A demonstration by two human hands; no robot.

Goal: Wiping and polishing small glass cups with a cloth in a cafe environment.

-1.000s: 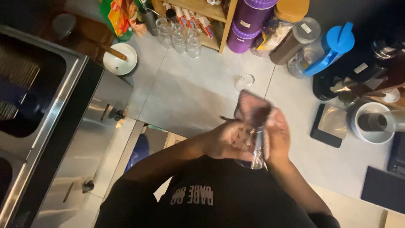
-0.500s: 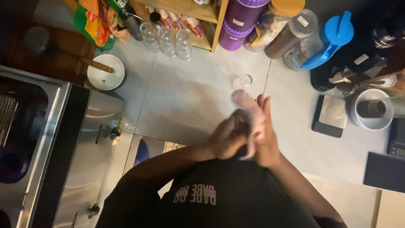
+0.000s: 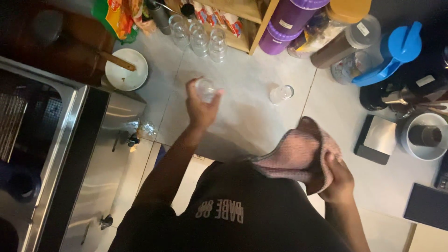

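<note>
The left hand (image 3: 201, 105) has its grip clamped on a small clear drinking glass (image 3: 206, 88), fingers wrapped round its side, holding it above the middle of the grey tiled tabletop (image 3: 242, 121). The glass is smooth, round and see-through; whether it touches the surface cannot be told. The right hand (image 3: 338, 179) is closed on a pink cloth (image 3: 296, 156), soft and ribbed in weave, bunched into a thick fold that drapes back toward the person's dark shirt, near the tabletop's front edge.

A second clear glass (image 3: 281, 93) stands alone on the tabletop, to the right of the held one and well apart from it. Toward the back edge a cluster of clear glasses (image 3: 198, 35) stands close together, just in front of a wooden shelf (image 3: 254, 18). Two purple round tubs (image 3: 284, 23) are stacked at the shelf's right side. A white round bowl (image 3: 126, 70) with a wooden handle lying across it sits at the tabletop's left edge, beside a stainless steel sink (image 3: 60, 154) with a smooth brushed surface. At the right edge are a clear jug with a blue lid (image 3: 387, 51), a small flat scale with a metal plate (image 3: 377, 139) and a white round cup-like vessel with a dark cylinder inside (image 3: 424, 136).
</note>
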